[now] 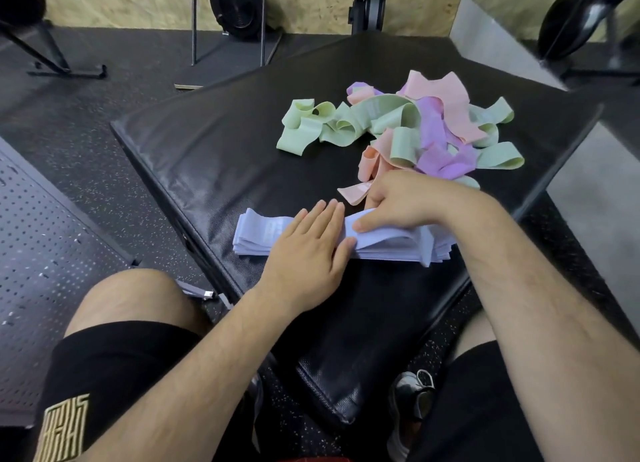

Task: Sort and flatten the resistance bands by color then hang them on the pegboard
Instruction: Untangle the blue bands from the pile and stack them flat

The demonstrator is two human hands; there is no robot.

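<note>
A flat stack of pale blue resistance bands [256,234] lies on the near part of a black padded mat [214,156]. My left hand [311,247] presses flat on the stack with straight fingers. My right hand [401,198] sits at the stack's right part; its thumb and fingers pinch the top blue band, whose end loops up. Behind lies a tangled heap of green bands [311,129], pink bands [446,101] and purple bands [440,150]. A loose pink band [353,193] lies just beyond my right hand's fingers.
A black perforated pegboard [38,240] lies on the rubber floor at the left. Gym machine frames and a black fan wheel [237,4] stand at the back against a chipboard wall. My knees and a shoe [412,402] are below the mat.
</note>
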